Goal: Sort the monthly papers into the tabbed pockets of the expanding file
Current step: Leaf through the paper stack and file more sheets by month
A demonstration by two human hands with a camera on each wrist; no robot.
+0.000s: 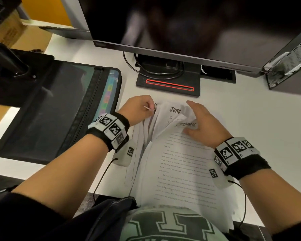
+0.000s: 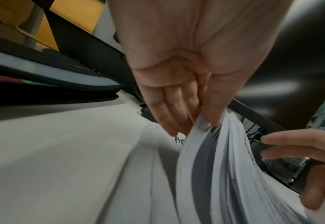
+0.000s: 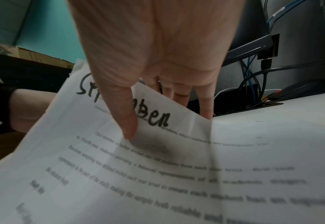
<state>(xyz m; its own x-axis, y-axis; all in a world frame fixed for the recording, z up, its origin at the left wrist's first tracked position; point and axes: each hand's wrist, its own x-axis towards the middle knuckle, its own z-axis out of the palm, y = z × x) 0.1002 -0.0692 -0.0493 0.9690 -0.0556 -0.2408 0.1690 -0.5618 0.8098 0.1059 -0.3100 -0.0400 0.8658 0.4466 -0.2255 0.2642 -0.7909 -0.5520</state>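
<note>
A stack of printed papers (image 1: 177, 171) lies on the white desk (image 1: 259, 115) in front of me. My left hand (image 1: 150, 108) pinches the top edges of several lifted sheets (image 2: 211, 159), thumb against fingers. Between the hands a sheet headed "JUNE" (image 1: 175, 110) shows. My right hand (image 1: 189, 117) holds the top corner of a sheet headed "September" (image 3: 158, 166), with the thumb (image 3: 129, 128) on its face and the fingers (image 3: 205, 109) behind it. The black expanding file (image 1: 50, 110) lies flat to the left, its coloured tabs (image 1: 108, 94) showing along the right edge.
A dark monitor (image 1: 181, 23) on a black stand base (image 1: 169, 86) with cables (image 1: 146, 70) stands just beyond the papers. A computer case (image 1: 288, 66) is at the far right, a cardboard box (image 1: 10, 32) at the far left.
</note>
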